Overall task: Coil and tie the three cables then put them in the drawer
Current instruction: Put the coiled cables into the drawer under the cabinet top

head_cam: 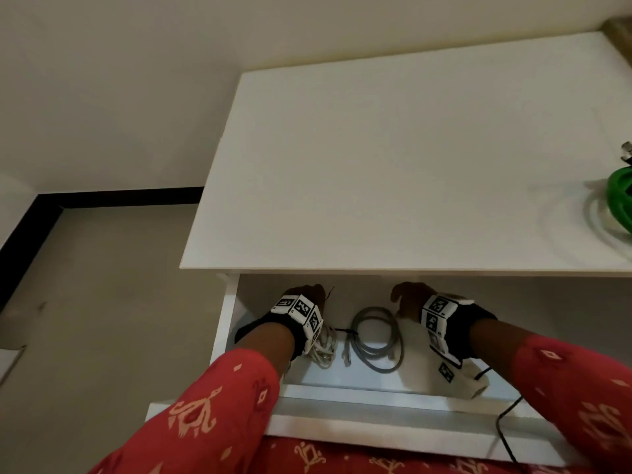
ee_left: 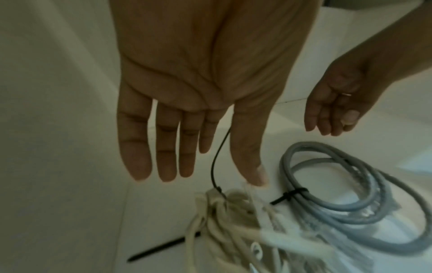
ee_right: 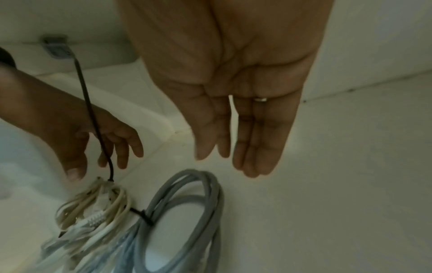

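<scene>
Red patterned sleeves point(head_cam: 219, 405) lead into the open drawer point(head_cam: 359, 403), where both hands hover palm-down with nothing held. Left hand point(ee_left: 198, 92): fingers straight and slightly spread, directly above the cream cable bundle point(ee_left: 224, 212), whose black tie tail point(ee_left: 218, 157) rises between index finger and thumb (contact cannot be confirmed). Right hand point(ee_right: 233, 88): fingers straight and close together. Between the hands, on the drawer floor, lies the grey coiled cable point(head_cam: 376, 340), bound with a black tie point(ee_right: 143, 217) and touching the cream bundle. On the tabletop point(head_cam: 376, 165), well beyond the right hand, sits a green coiled cable point(head_cam: 620, 200).
</scene>
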Demonstrator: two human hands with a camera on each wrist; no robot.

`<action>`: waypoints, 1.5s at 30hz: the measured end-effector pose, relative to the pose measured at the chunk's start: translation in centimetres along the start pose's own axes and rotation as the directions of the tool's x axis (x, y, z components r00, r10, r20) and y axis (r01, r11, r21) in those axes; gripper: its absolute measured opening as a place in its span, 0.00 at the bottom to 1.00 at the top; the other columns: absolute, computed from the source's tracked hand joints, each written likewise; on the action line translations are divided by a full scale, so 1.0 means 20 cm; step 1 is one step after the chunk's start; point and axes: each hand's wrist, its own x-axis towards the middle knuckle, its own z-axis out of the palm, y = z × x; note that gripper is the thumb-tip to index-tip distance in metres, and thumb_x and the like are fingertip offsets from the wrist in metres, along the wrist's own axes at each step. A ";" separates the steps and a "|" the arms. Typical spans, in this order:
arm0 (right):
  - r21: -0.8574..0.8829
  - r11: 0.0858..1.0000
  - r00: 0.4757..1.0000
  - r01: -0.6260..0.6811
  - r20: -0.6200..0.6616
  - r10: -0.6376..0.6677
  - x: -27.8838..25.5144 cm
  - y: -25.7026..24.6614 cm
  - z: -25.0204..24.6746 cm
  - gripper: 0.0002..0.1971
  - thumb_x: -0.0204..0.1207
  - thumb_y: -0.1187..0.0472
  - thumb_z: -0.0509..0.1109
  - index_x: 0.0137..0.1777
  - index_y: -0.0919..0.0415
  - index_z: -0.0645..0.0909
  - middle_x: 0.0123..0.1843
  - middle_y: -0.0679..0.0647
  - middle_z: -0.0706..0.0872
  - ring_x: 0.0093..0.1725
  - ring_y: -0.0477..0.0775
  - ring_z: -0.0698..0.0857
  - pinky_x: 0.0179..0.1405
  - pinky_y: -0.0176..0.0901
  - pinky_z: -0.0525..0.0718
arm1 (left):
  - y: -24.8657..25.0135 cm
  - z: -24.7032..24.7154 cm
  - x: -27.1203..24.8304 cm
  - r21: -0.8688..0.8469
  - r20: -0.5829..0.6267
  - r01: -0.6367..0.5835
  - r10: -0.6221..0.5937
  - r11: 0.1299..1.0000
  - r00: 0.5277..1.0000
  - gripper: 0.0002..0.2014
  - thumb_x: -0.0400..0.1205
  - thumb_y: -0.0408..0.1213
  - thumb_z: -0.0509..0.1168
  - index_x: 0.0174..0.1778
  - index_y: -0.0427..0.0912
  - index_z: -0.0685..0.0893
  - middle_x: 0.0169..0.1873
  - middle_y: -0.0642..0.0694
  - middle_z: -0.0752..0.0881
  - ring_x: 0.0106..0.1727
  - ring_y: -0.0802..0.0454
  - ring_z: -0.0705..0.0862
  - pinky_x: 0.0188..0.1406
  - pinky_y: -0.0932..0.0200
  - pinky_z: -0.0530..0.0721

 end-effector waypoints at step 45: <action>0.484 0.850 0.654 -0.206 -0.578 0.488 -0.89 0.75 -0.98 0.18 0.70 0.51 0.74 0.49 0.67 0.81 0.41 0.58 0.83 0.51 0.62 0.85 0.39 0.42 0.78 | 0.61 -0.60 -0.60 -0.112 -0.664 -0.251 0.116 0.961 0.739 0.14 0.83 0.49 0.55 0.62 0.51 0.72 0.60 0.54 0.76 0.64 0.52 0.72 0.59 0.56 0.71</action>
